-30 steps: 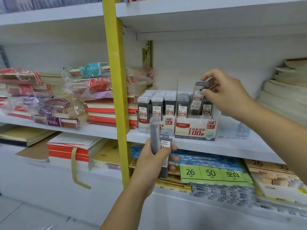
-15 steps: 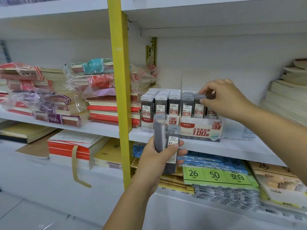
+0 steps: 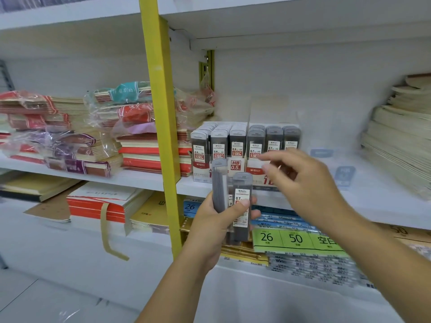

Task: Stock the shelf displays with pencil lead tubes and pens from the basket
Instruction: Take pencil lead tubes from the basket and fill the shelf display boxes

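Note:
My left hand grips a small bunch of grey pencil lead tubes upright, in front of the middle shelf's edge. One tube's label reads 0.7. My right hand hovers just right of that bunch, empty, fingers loosely spread and blurred by motion. Behind both hands, on the white shelf, stand two display boxes packed with lead tubes: the HB 0.5 box on the left and the 0.7 box on the right, partly hidden by my right hand.
A yellow upright post runs down just left of the display boxes. Wrapped notebook stacks fill the shelf's left side, pale paper stacks the right. Paper pads with green labels lie on the lower shelf.
My right hand set its tube into the 0.7 box, let go and drew back down toward the bunch in my left hand. The left hand stayed about where it was.

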Tool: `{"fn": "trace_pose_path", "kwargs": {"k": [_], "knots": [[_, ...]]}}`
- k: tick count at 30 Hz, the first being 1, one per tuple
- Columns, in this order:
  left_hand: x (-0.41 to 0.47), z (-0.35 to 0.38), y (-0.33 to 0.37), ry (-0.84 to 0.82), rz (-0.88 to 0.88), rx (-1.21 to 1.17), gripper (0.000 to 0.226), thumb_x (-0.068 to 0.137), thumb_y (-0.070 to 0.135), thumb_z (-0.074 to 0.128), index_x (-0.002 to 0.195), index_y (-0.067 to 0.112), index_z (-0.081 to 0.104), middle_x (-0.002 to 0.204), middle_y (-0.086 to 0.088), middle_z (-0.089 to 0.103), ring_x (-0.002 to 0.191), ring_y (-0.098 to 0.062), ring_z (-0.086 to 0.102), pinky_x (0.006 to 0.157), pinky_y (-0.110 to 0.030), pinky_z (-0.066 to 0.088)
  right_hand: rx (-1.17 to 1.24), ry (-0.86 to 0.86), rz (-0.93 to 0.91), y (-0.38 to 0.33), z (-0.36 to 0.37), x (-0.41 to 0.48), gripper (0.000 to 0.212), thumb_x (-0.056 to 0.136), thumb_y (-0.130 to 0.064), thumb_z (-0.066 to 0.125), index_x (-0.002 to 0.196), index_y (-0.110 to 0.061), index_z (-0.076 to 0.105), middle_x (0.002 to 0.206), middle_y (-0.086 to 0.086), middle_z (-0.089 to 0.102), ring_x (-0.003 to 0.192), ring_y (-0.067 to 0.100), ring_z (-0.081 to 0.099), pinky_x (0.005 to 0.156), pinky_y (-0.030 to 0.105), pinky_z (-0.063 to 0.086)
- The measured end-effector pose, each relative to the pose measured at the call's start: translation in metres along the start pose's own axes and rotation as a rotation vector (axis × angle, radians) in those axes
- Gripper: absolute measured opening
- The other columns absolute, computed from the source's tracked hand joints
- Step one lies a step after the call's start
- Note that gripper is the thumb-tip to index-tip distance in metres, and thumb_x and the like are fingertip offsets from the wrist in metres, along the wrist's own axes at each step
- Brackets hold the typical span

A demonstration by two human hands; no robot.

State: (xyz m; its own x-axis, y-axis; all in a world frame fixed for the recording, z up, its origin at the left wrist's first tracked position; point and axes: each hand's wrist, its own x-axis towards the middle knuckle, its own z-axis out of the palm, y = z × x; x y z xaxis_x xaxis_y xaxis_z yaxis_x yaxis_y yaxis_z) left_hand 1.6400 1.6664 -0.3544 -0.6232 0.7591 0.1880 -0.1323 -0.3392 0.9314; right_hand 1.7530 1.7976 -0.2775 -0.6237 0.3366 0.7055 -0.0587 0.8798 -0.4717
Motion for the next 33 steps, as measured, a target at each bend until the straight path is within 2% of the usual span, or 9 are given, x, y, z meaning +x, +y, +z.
{"fn": "trace_pose_path", "kwargs": {"k": [3, 5, 9, 12, 15, 17, 22, 27, 33], "knots": [[-0.003, 0.003, -0.001, -0.019, -0.002, 0.02, 0.043, 0.076, 0.033, 0.083, 0.116, 0.033, 0.066, 0.111, -0.004, 0.077, 0.098, -0.026, 0.076, 0.07, -0.033, 0.061, 0.188, -0.173, 0.179, -0.001, 0.012, -0.015, 0.027, 0.089, -0.035, 0.064, 0.114, -0.043, 0.063, 0.088, -0.02, 0.063, 0.08, -0.003, 0.059, 0.07, 0.008, 0.044], [-0.004, 0.004, -0.002, -0.023, -0.008, 0.047, 0.043, 0.075, 0.035, 0.084, 0.114, 0.036, 0.066, 0.111, -0.003, 0.077, 0.098, -0.025, 0.076, 0.071, -0.033, 0.061, 0.314, -0.216, 0.259, 0.002, 0.014, -0.015, 0.024, 0.088, -0.024, 0.068, 0.105, -0.041, 0.066, 0.085, -0.014, 0.069, 0.076, 0.001, 0.066, 0.068, 0.014, 0.052], [-0.006, 0.002, -0.004, -0.028, -0.023, 0.062, 0.054, 0.076, 0.035, 0.082, 0.125, 0.028, 0.06, 0.114, -0.001, 0.076, 0.102, -0.024, 0.074, 0.078, -0.035, 0.06, 0.426, -0.096, 0.32, 0.007, 0.011, -0.014, 0.019, 0.089, -0.016, 0.067, 0.101, -0.031, 0.064, 0.084, -0.004, 0.072, 0.067, 0.005, 0.067, 0.056, 0.014, 0.049], [-0.006, 0.001, -0.004, -0.02, -0.029, 0.012, 0.039, 0.091, 0.019, 0.072, 0.127, 0.017, 0.057, 0.114, -0.006, 0.076, 0.102, -0.025, 0.075, 0.075, -0.028, 0.061, 0.431, 0.077, 0.281, 0.007, -0.001, -0.007, 0.017, 0.092, -0.016, 0.063, 0.098, -0.032, 0.06, 0.086, -0.005, 0.07, 0.07, 0.003, 0.066, 0.056, 0.014, 0.049], [-0.004, -0.001, -0.005, -0.012, -0.028, 0.041, 0.029, 0.097, 0.01, 0.063, 0.125, 0.016, 0.056, 0.108, -0.006, 0.078, 0.099, -0.023, 0.075, 0.073, -0.027, 0.061, 0.314, 0.298, 0.085, 0.007, -0.028, 0.018, 0.023, 0.094, -0.015, 0.059, 0.094, -0.037, 0.053, 0.092, -0.01, 0.065, 0.079, 0.002, 0.063, 0.064, 0.018, 0.051], [-0.003, -0.002, -0.005, -0.016, -0.022, 0.064, 0.028, 0.098, 0.009, 0.062, 0.124, 0.019, 0.057, 0.107, -0.005, 0.078, 0.098, -0.022, 0.076, 0.073, -0.027, 0.061, 0.113, 0.319, -0.035, 0.009, -0.043, 0.04, 0.021, 0.094, -0.016, 0.058, 0.097, -0.035, 0.05, 0.089, -0.016, 0.06, 0.079, -0.001, 0.059, 0.07, 0.017, 0.048], [0.0, -0.003, -0.006, -0.009, -0.009, 0.031, 0.031, 0.096, 0.011, 0.065, 0.125, 0.02, 0.058, 0.107, -0.006, 0.078, 0.099, -0.023, 0.075, 0.074, -0.027, 0.061, -0.265, 0.092, -0.065, 0.02, -0.045, 0.075, 0.022, 0.094, -0.019, 0.059, 0.106, -0.034, 0.048, 0.086, -0.017, 0.056, 0.075, -0.006, 0.052, 0.064, 0.014, 0.036], [0.003, -0.003, -0.004, 0.001, -0.008, -0.02, 0.033, 0.095, 0.012, 0.067, 0.126, 0.018, 0.058, 0.107, -0.006, 0.078, 0.1, -0.022, 0.075, 0.072, -0.026, 0.061, -0.255, -0.094, 0.103, 0.032, -0.035, 0.092, 0.024, 0.09, -0.023, 0.066, 0.106, -0.029, 0.049, 0.092, -0.013, 0.058, 0.082, 0.0, 0.054, 0.065, 0.021, 0.04], [0.004, -0.006, -0.003, -0.016, -0.016, -0.064, 0.035, 0.093, 0.013, 0.07, 0.125, 0.017, 0.06, 0.109, -0.007, 0.077, 0.102, -0.024, 0.075, 0.075, -0.028, 0.061, -0.578, -0.118, 0.072, 0.04, -0.03, 0.097, 0.027, 0.085, -0.032, 0.071, 0.11, -0.029, 0.064, 0.099, -0.003, 0.045, 0.104, 0.015, 0.035, 0.083, 0.033, 0.035]]}}
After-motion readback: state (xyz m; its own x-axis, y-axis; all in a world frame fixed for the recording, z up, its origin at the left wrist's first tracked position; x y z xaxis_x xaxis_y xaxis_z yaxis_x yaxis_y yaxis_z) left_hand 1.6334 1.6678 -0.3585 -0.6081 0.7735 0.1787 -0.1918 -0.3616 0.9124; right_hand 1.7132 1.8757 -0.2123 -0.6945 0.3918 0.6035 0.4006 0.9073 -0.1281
